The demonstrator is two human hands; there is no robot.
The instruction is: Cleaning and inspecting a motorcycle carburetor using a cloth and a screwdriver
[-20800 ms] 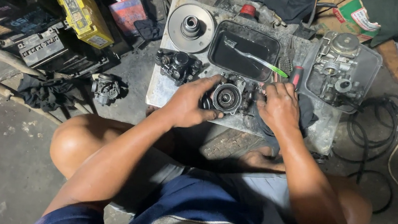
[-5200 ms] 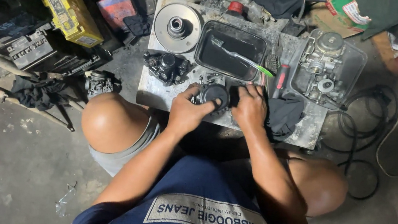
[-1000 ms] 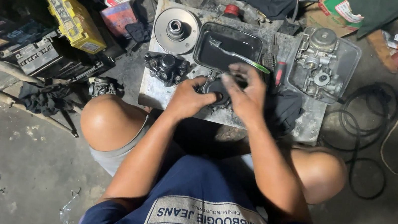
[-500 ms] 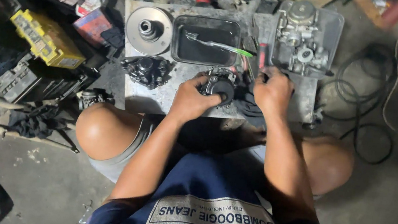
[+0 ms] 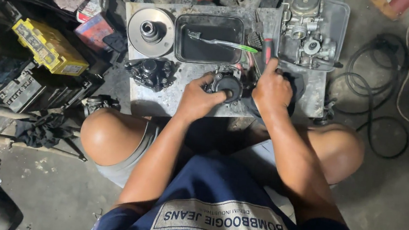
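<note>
Seen from above, my left hand (image 5: pixel 197 98) clasps the round dark engine part (image 5: pixel 227 85) on the tabletop (image 5: pixel 165 100), while my right hand (image 5: pixel 271 89) closes on the red-handled tool (image 5: pixel 267 50); best kept steady and square.

Grimy concrete floor (image 5: pixel 401 207) stretching all around, low metal work slab (image 5: pixel 165 97) sitting far centre, black cables (image 5: pixel 376 73) coiling right, dim light falling unevenly.
</note>
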